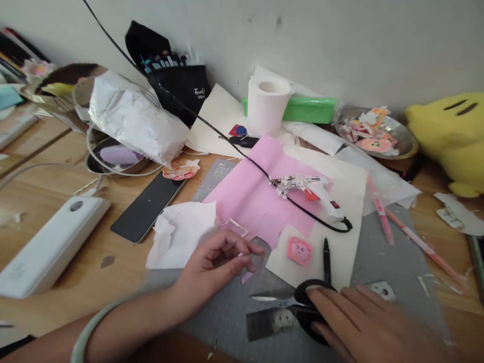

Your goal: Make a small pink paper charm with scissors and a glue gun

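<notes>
Your right hand (359, 317) holds the scissors (300, 295) with the fingers at the black handles, over the grey cutting mat (223, 302) and beside a short ruler (270, 323). The fingers of your left hand (215, 264) are curled with narrow gap; I cannot tell if something is between them. A pink scrap (247, 277) lies near.
</notes>
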